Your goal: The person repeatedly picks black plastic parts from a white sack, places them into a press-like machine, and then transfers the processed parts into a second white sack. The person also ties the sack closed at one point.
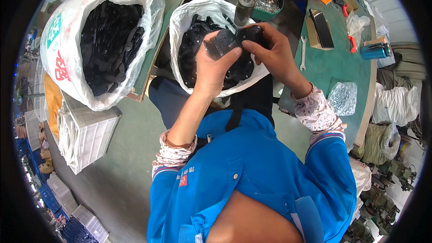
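- Left hand (211, 69): grip closed around black pieces (224, 38), above the open white sack (257, 74)
- Right hand (275, 53): grip pinching another black piece (254, 33), above the sack's far right side
- All probably light, stiff and slick; rounded ends seem the best hold

The left hand (211, 69) is raised and curled, its thumb (232, 56) stretched to the right. Just beside it, the right hand (275, 54) bends inward, thumb and fingers (269, 31) drawn close together.
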